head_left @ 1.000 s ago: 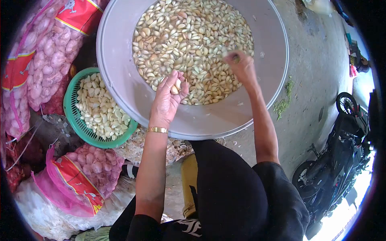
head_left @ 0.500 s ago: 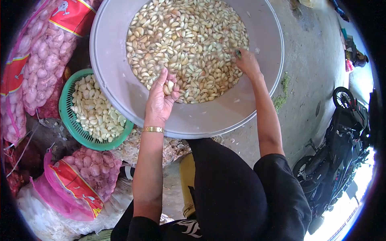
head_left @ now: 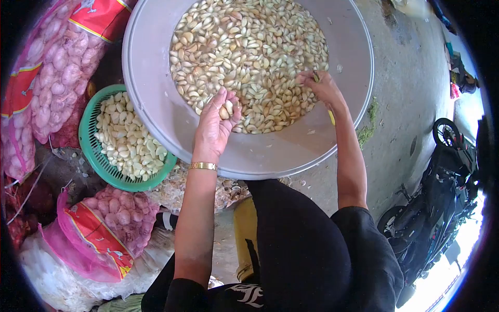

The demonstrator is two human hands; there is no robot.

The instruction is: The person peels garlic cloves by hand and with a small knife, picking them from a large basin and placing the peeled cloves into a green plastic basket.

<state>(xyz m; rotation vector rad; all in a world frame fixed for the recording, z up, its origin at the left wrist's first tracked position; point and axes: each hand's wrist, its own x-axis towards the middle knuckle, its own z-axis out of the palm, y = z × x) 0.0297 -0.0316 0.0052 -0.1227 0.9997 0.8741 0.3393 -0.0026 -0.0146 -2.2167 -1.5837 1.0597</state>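
Garlic cloves (head_left: 249,52) in water fill the bottom of a large grey tub (head_left: 275,156). Over the tub's near left part, my left hand (head_left: 217,117) is palm up, its fingers curled round a few garlic cloves (head_left: 226,110). My right hand (head_left: 323,89) is closed over the right side of the cloves. It grips what looks like a small knife (head_left: 331,116); a yellow handle end shows by the wrist, and the blade cannot be made out. Peeled cloves (head_left: 127,138) lie in a green plastic basket (head_left: 89,140) left of the tub.
Pink mesh sacks of garlic bulbs (head_left: 62,67) stand at far left, and an opened one (head_left: 117,210) sits below the basket. Garlic skins (head_left: 208,192) litter the floor under the tub. A yellow object (head_left: 244,229) is beneath my leg. A black motorcycle (head_left: 431,182) stands at right.
My right hand has turned and risen slightly off the cloves, bringing the yellow handle end into view. My left hand still holds cloves. The whole view has shifted a little.
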